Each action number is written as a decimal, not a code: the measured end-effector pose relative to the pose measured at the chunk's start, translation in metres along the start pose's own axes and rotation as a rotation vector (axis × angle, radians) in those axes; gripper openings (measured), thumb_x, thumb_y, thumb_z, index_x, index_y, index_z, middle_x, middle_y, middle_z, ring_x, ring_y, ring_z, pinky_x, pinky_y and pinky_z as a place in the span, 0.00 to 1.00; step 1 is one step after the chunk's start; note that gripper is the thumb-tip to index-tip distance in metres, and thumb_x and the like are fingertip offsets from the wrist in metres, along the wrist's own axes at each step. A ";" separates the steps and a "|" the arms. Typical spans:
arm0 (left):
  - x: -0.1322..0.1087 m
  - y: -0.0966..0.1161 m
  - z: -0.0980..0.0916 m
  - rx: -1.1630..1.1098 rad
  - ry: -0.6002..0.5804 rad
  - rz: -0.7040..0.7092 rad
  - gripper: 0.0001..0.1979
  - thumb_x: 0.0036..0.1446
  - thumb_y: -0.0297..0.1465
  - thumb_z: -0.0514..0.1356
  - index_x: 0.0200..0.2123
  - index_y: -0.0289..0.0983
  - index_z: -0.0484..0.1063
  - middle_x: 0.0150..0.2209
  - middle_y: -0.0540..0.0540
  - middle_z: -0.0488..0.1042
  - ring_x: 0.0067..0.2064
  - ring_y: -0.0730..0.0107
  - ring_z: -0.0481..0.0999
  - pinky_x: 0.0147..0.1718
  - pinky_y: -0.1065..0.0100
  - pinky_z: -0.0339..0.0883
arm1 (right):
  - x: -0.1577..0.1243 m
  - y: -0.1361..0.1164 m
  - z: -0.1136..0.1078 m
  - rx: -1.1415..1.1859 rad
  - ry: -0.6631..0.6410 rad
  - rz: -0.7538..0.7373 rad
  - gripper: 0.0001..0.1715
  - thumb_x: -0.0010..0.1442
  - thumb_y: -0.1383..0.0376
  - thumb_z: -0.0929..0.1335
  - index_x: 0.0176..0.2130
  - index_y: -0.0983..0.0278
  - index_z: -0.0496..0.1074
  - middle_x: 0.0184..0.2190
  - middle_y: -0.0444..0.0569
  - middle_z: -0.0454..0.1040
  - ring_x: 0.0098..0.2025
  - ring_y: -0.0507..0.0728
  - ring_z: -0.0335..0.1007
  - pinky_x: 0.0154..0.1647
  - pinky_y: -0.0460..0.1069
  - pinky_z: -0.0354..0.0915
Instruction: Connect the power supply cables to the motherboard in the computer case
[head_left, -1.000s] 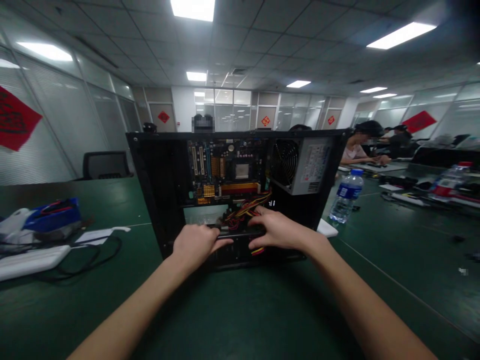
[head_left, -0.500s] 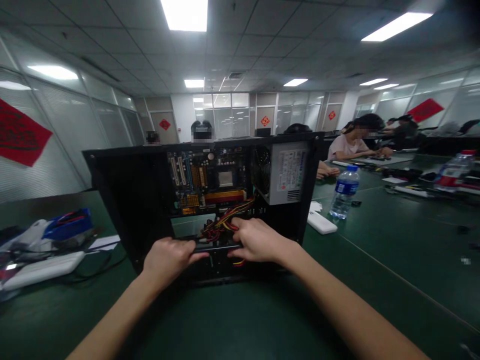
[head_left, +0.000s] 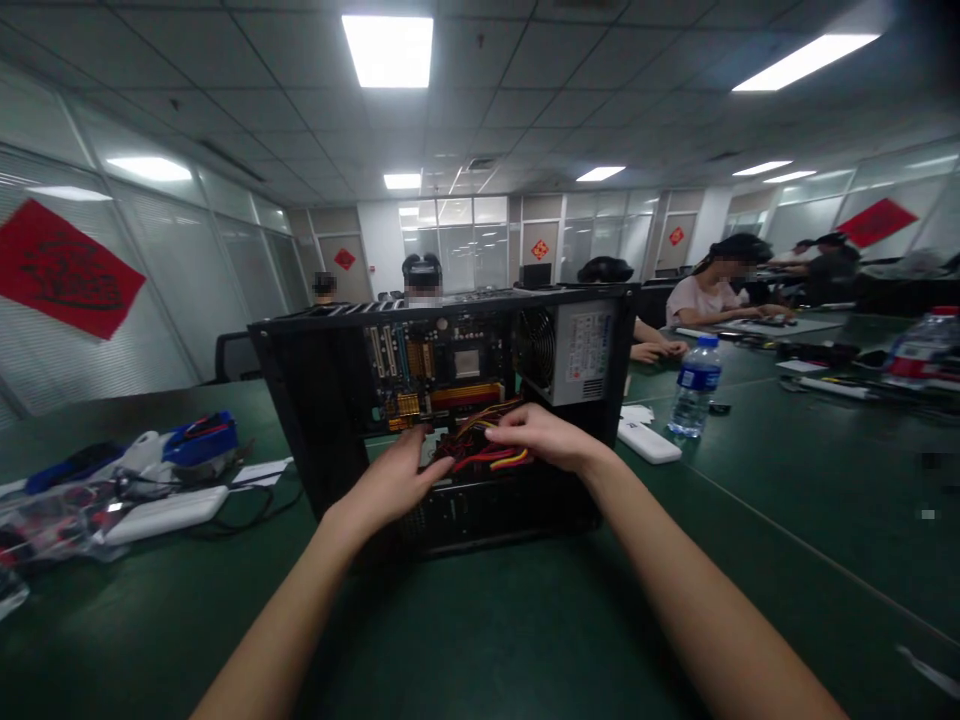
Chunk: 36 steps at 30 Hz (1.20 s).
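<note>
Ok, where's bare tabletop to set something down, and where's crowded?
Bare table lies before the computer case, between left forearm and right forearm; another patch right of that arm, nearer than the blue-capped bottle. Crowded: the left, with a blue item, white slab and dark cable, and inside the case, where both hands are at the wires.

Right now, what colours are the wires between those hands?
The wires show mainly red and yellow, seen in the head view.
</note>
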<state>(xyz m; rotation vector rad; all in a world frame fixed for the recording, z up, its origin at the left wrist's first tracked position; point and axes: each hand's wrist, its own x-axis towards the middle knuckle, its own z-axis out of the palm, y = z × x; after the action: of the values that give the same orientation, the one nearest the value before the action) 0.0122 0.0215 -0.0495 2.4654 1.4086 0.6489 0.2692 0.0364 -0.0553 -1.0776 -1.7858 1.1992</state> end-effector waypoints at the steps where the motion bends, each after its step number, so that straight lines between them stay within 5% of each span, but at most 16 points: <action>1: 0.006 0.001 -0.003 -0.078 -0.047 0.044 0.28 0.62 0.46 0.56 0.59 0.35 0.66 0.58 0.34 0.72 0.57 0.52 0.73 0.56 0.57 0.65 | -0.001 -0.006 0.001 0.148 0.011 0.035 0.31 0.46 0.43 0.77 0.27 0.68 0.73 0.21 0.42 0.66 0.23 0.47 0.55 0.21 0.44 0.47; 5: 0.029 0.002 -0.014 -0.267 -0.238 0.092 0.27 0.60 0.49 0.57 0.55 0.37 0.72 0.51 0.40 0.78 0.48 0.55 0.78 0.51 0.58 0.70 | -0.002 -0.025 0.014 0.658 0.039 0.022 0.30 0.44 0.47 0.80 0.29 0.67 0.69 0.20 0.38 0.63 0.19 0.44 0.48 0.18 0.41 0.45; 9: 0.038 0.003 -0.021 -0.427 -0.103 0.105 0.25 0.57 0.46 0.61 0.50 0.35 0.75 0.50 0.40 0.79 0.51 0.53 0.76 0.55 0.54 0.69 | -0.005 -0.037 0.039 0.862 0.187 0.009 0.36 0.45 0.37 0.75 0.28 0.64 0.64 0.21 0.39 0.64 0.18 0.44 0.50 0.17 0.41 0.49; 11: 0.033 0.006 -0.026 -0.516 -0.037 0.114 0.24 0.57 0.45 0.62 0.49 0.35 0.76 0.51 0.40 0.79 0.52 0.52 0.75 0.57 0.53 0.68 | -0.011 -0.043 0.051 0.753 0.219 -0.054 0.40 0.45 0.32 0.72 0.32 0.64 0.66 0.22 0.39 0.63 0.21 0.46 0.54 0.18 0.41 0.54; 14: 0.018 0.015 -0.039 -0.603 -0.126 0.138 0.22 0.57 0.44 0.64 0.50 0.37 0.76 0.50 0.41 0.79 0.52 0.54 0.76 0.56 0.54 0.69 | -0.025 -0.053 0.058 0.401 0.187 -0.217 0.38 0.51 0.37 0.73 0.44 0.65 0.70 0.29 0.44 0.69 0.28 0.50 0.63 0.24 0.43 0.61; 16: 0.006 0.022 -0.049 -0.662 -0.204 0.185 0.22 0.59 0.42 0.64 0.53 0.38 0.75 0.54 0.42 0.77 0.55 0.56 0.75 0.58 0.57 0.68 | -0.035 -0.059 0.053 0.105 0.180 -0.269 0.28 0.59 0.46 0.72 0.46 0.65 0.71 0.35 0.46 0.73 0.32 0.51 0.66 0.28 0.44 0.63; 19: -0.008 0.034 -0.062 -0.784 -0.155 0.291 0.20 0.64 0.43 0.60 0.55 0.39 0.73 0.59 0.41 0.73 0.57 0.59 0.74 0.57 0.62 0.69 | -0.049 -0.066 0.043 -0.309 0.158 -0.227 0.12 0.68 0.59 0.66 0.41 0.64 0.74 0.33 0.45 0.74 0.31 0.50 0.66 0.30 0.44 0.59; 23: -0.016 0.045 -0.073 -0.771 -0.168 0.283 0.16 0.65 0.38 0.61 0.50 0.35 0.74 0.35 0.45 0.80 0.35 0.70 0.79 0.38 0.71 0.73 | -0.061 -0.076 0.041 -0.646 0.108 -0.169 0.11 0.69 0.62 0.65 0.42 0.64 0.75 0.34 0.47 0.77 0.33 0.53 0.69 0.32 0.45 0.59; 25: -0.017 0.049 -0.075 -0.791 -0.170 0.242 0.14 0.63 0.37 0.63 0.48 0.34 0.75 0.32 0.46 0.79 0.30 0.72 0.78 0.34 0.72 0.73 | -0.065 -0.080 0.045 -0.774 0.166 -0.169 0.14 0.69 0.57 0.66 0.45 0.63 0.76 0.37 0.49 0.78 0.36 0.55 0.73 0.35 0.46 0.61; 31: -0.016 0.051 -0.068 -0.946 -0.001 0.195 0.15 0.54 0.33 0.70 0.44 0.34 0.77 0.44 0.42 0.81 0.37 0.65 0.82 0.39 0.67 0.78 | -0.072 -0.088 0.053 -0.900 0.398 -0.538 0.12 0.69 0.59 0.67 0.46 0.62 0.76 0.42 0.52 0.77 0.41 0.57 0.74 0.40 0.49 0.66; 36: -0.015 0.048 -0.064 -1.062 -0.021 0.245 0.25 0.54 0.30 0.70 0.55 0.36 0.74 0.52 0.37 0.78 0.46 0.59 0.82 0.48 0.63 0.77 | -0.078 -0.094 0.048 -0.638 0.535 -0.645 0.06 0.66 0.64 0.69 0.40 0.62 0.77 0.34 0.49 0.78 0.33 0.54 0.73 0.34 0.47 0.68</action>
<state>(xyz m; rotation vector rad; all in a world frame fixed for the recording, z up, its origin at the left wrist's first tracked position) 0.0107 -0.0175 0.0219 1.7392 0.4833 1.0559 0.2339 -0.0719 0.0097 -0.9085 -1.8769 -0.0630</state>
